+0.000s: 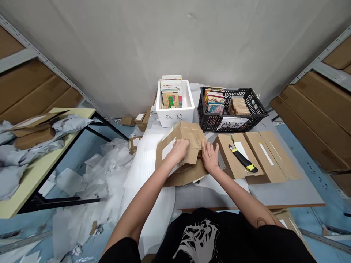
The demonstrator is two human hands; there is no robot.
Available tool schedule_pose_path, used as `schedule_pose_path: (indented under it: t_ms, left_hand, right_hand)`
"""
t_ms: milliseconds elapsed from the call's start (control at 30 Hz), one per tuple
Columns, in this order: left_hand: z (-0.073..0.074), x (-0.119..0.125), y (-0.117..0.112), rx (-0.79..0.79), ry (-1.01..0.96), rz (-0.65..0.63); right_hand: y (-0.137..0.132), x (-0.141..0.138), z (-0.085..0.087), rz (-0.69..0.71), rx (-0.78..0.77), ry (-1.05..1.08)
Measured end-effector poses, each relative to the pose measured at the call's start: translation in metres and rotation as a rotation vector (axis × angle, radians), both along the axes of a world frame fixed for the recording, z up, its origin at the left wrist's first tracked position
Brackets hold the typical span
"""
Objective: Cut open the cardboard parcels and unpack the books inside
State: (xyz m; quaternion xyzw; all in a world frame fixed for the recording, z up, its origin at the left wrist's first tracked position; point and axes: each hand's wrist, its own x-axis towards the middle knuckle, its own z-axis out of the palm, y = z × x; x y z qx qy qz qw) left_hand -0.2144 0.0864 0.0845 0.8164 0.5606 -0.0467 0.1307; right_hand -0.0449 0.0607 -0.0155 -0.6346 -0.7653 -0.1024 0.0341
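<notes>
While steel shelving loaded with flat cardboard cartons is hemming in both sides of the view, the person is leaning over a grey counter, both forearms reaching forward from black sleeves. A pale-topped side table is standing to the left under crumpled grey plastic mailers, and white foam sheeting is spilling past the counter's left edge toward the floor. Along the wall, a white foam box is holding upright books, and a black plastic crate beside it is carrying more books; the handwritten labels on both are hard to make out.

A folded cardboard mailer is lying at the counter's centre, with its lower flaps partly hidden behind the hands and wrists. The left hand is pressing down on it, palm lowered, its fingertips out of sight. The right hand is resting against the mailer's right side with its fingers spread. The hands are standing slightly apart, neither visibly clamped. Just to the right, a utility knife with a black-and-yellow handle is lying on flattened cardboard.
</notes>
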Motion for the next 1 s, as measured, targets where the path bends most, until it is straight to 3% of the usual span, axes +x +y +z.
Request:
schedule_pose_path:
  t_ms: [133,233,300,400,500,633,733,867,1000]
  left_hand:
    - [0.000,-0.002,0.002,-0.003,-0.028,0.017]
    - [0.005,-0.008,0.010,0.012,-0.034,0.028]
    - [0.008,-0.014,0.017,0.023,-0.033,0.037]
    - [0.010,-0.025,0.027,0.030,-0.023,0.062]
    - [0.007,-0.030,0.029,0.022,-0.031,0.078]
    - [0.003,-0.029,0.021,0.027,-0.056,0.090]
    - [-0.001,-0.025,0.012,0.040,-0.059,0.084]
    - [-0.017,-0.008,-0.006,0.038,-0.055,0.068]
    - [-0.058,0.025,-0.028,-0.014,0.028,0.095]
  right_hand:
    - [0.003,-0.001,0.004,0.010,0.063,0.031]
    - [-0.018,-0.013,0.006,0.028,0.059,0.191]
    - [-0.038,-0.023,0.003,0.019,-0.002,0.429]
    - [-0.055,-0.034,-0.010,-0.125,-0.198,1.044]
    - [-0.041,-0.036,-0.024,-0.290,-0.331,1.460]
    - [-0.010,-0.035,-0.032,-0.384,-0.320,1.672]
    - [-0.005,-0.033,-0.032,-0.482,-0.325,1.820]
    - [-0.022,-0.020,-0.036,-0.625,-0.345,1.935]
    - [-0.041,0.007,-0.046,-0.782,-0.357,1.939]
